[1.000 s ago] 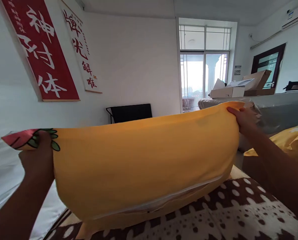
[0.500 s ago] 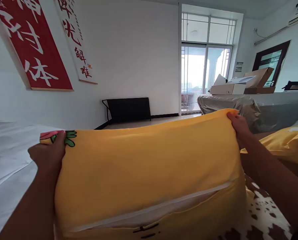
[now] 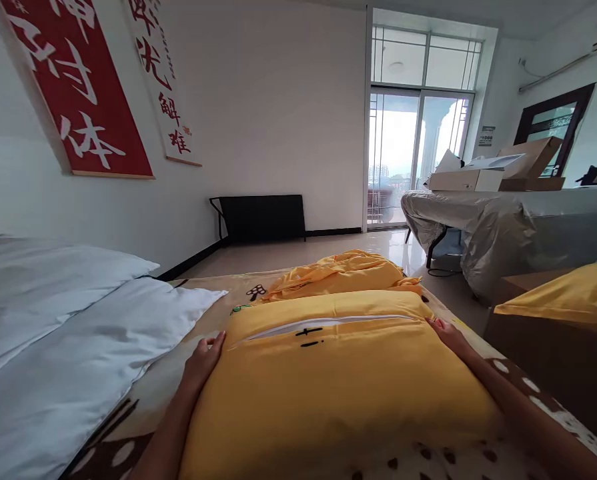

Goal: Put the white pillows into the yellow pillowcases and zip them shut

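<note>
A yellow pillow in its case lies flat on the patterned bed cover, its open white-lined slit facing away from me. My left hand rests at the pillow's far left corner, fingers loosely curled against its edge. My right hand lies at the far right corner, fingers laid against the fabric. Whether either hand still pinches the cloth is unclear.
Crumpled yellow fabric lies beyond the pillow. Two white pillows lie at the left. A brown box with yellow cloth on it stands at the right. A covered table carries cardboard boxes. A black bench stands by the wall.
The pillow was held up by its two top corners; it has been swung down and forward and now lies flat on the bed, with both hands at its far corners.
</note>
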Tool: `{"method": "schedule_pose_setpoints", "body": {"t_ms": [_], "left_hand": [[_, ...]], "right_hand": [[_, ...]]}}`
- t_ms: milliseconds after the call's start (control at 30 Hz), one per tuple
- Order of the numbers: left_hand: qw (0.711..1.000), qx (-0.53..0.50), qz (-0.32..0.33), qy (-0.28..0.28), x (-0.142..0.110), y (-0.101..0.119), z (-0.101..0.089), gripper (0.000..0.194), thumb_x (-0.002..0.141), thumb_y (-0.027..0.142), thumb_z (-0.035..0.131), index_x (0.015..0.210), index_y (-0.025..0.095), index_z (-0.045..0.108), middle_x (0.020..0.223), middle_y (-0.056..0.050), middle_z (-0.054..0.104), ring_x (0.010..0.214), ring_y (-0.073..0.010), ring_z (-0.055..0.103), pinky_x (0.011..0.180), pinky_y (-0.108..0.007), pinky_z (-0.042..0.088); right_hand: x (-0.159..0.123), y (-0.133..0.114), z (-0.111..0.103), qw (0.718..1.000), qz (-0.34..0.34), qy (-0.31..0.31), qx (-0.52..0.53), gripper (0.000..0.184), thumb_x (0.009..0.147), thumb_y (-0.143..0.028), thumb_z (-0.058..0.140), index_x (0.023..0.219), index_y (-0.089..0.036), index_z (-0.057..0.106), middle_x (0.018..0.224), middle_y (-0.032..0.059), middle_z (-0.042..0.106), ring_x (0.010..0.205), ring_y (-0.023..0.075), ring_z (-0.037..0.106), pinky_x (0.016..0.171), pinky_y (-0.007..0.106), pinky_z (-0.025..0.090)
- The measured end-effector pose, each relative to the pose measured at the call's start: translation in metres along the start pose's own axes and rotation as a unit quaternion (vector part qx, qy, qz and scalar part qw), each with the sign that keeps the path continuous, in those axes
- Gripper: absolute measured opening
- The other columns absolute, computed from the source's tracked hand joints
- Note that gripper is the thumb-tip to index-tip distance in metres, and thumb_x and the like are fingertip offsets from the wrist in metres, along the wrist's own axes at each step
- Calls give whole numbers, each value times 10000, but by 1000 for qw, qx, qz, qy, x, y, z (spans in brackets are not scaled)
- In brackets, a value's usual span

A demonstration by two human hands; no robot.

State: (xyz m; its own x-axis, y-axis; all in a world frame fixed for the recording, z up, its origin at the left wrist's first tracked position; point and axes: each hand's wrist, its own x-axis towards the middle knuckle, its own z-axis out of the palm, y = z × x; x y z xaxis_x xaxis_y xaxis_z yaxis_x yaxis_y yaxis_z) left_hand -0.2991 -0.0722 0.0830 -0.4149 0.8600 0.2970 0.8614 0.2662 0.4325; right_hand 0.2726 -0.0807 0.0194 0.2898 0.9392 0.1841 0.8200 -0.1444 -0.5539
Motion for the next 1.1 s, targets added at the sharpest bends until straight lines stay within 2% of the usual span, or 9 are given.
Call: {"method": "schedule_pose_setpoints", "body": {"t_ms": [100,167,300,367,467,567,767,933,1100], "left_hand": [[1000,21,17,-4,-1,5,-13,448,819,426,337,1008,133,618,1044,-210,662,961,-361,616,754,-462,487],[997,14,73,-22,-6,16,-29,417,811,411,373,1057,173,612,1173,-164,624,1085,-332,563,875,-438,447],[944,-79,256,-192,-23,47,-61,371,796,500,462,974,234,648,1092,-40,664,1022,-210,590,876,-262,442],[919,-105,289,-247,-31,57,-65,374,773,513,498,941,217,653,1020,-44,663,928,-211,602,810,-272,458],[927,-120,270,-230,-38,60,-53,319,727,495,545,797,192,615,876,-40,634,794,-203,590,731,-290,457],[932,-146,270,-193,-39,50,-38,307,733,497,528,755,192,559,864,-41,606,830,-208,575,782,-315,440],[961,-14,238,-144,-38,24,-44,249,744,405,455,821,206,584,989,-71,601,1014,-288,521,893,-455,358],[948,-43,268,-167,-31,3,-48,251,727,259,396,888,207,583,1012,-65,586,987,-232,555,880,-374,397],[951,-34,258,-169,-25,-9,-45,279,760,271,383,933,221,595,1039,-58,582,995,-226,560,868,-363,386]], "right_hand": [[2,-9,-11,999,0,-3,-45,406,892,-483,352,661,-209,541,693,72,650,677,216,628,633,304,449],[1,-22,-22,995,-1,14,-98,362,879,-449,410,703,-190,593,749,115,655,742,262,635,674,352,445],[-13,-76,-40,975,-86,80,-187,241,855,-236,461,942,-102,641,1023,252,608,963,364,580,800,474,397],[-28,-116,-37,965,-168,71,-186,255,873,-220,453,1033,-124,626,1096,209,603,1032,324,557,865,439,387],[-59,-180,-18,942,-302,11,-148,214,906,-242,447,1034,-230,619,1052,61,641,1003,191,568,881,307,390],[-87,-235,10,904,-416,-44,-83,214,930,-227,402,956,-213,614,968,49,639,920,167,563,857,302,383],[-102,-309,56,899,-423,-89,-67,226,825,-280,583,1023,-176,616,1030,92,597,1006,230,503,882,358,360],[-119,-356,84,845,-508,-128,-107,186,827,-170,515,989,-155,607,986,100,584,950,221,512,836,346,389],[-119,-378,99,844,-509,-83,-149,196,828,-204,510,993,-125,580,1015,141,589,952,248,524,813,372,409]]}}
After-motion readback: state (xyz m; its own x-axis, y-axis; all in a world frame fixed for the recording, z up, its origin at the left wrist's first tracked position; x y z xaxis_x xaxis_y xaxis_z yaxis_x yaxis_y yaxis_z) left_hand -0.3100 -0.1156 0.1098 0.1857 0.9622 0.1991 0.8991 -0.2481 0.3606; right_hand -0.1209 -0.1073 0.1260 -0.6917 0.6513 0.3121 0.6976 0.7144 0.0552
